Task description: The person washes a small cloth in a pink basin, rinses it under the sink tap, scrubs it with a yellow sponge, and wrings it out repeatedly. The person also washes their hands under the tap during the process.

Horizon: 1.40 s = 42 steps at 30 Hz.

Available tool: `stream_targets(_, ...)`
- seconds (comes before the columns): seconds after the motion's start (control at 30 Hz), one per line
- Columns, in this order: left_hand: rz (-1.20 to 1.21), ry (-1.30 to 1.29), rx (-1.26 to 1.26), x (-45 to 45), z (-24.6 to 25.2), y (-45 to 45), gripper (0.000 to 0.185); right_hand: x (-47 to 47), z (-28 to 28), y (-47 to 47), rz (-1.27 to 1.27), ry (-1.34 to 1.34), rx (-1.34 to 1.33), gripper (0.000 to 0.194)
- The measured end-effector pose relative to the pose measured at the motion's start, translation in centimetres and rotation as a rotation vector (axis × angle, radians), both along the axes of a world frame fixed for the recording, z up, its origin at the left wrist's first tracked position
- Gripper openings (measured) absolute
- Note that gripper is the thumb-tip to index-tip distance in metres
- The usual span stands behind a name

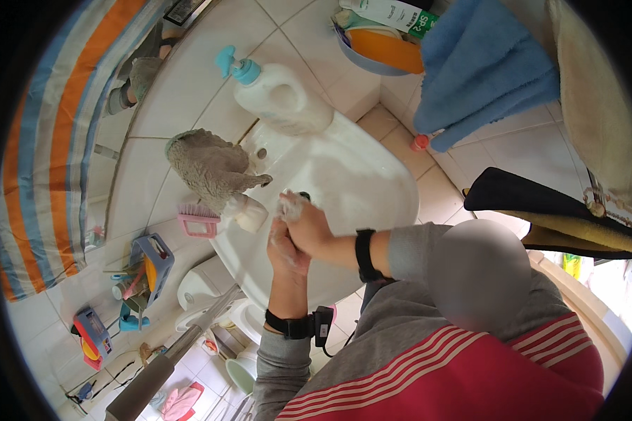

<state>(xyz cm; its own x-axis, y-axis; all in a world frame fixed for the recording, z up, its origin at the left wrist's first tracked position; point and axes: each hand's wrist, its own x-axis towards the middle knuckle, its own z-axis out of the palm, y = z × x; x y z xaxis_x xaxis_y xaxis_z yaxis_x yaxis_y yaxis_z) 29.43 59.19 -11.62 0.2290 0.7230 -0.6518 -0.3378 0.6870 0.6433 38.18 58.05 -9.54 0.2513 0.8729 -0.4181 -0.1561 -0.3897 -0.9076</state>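
My left hand (287,247) and my right hand (308,221) are pressed together over the white washbasin (368,184), with white lather on them. No object shows in either hand; the fingers overlap, so their exact hold is hidden. Both wrists wear black straps. Beside the hands, a small pale bottle (251,214) stands at the basin's edge. Above it in the picture is a bunched grey-brown cloth (208,163). A large white pump bottle (287,100) with a light-blue pump head stands on the basin's back rim. The dark drain (305,196) shows partly beside my fingers.
A pink brush (197,226) lies left of the basin. A blue towel (490,68) hangs at the upper right, near a bowl (366,60) of items. A metal pole (184,342) crosses the lower left. A striped curtain (63,131) hangs at the far left.
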Motion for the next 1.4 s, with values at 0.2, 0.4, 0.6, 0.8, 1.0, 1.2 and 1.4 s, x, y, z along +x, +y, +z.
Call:
stream_targets(0.2,0.162,-0.065,-0.153,0.1,-0.2,-0.7,0.039,-1.4,-2.4,-0.3,0.05,-0.176,0.113,0.045)
stream_targets(0.4,-0.057,-0.273,0.123,0.1,-0.5,0.0,0.037,-2.5,-4.1,0.3,-0.188,-0.484,0.247,0.043)
stream_targets(0.6,0.016,-0.056,-0.07,1.5,0.9,-1.0,0.037,-0.8,-2.5,1.0,-0.168,-0.193,0.137,0.041)
stream_targets(0.8,0.074,-0.166,0.092,0.5,0.9,-0.5,0.042,-1.7,-1.4,-1.0,0.055,-0.116,0.065,0.048)
stream_targets(1.0,-0.001,-0.026,0.022,0.6,0.6,-0.6,0.036,-0.8,-6.0,2.7,-0.053,-0.262,0.103,0.043)
stream_targets(1.2,0.211,-0.186,0.001,0.7,1.9,1.0,0.033,-2.7,-3.0,0.1,0.084,0.269,0.144,0.025)
stream_targets(1.4,-0.067,-0.556,-0.074,0.0,1.1,-1.0,0.035,-1.1,-1.4,0.1,-0.003,-0.098,0.191,0.024)
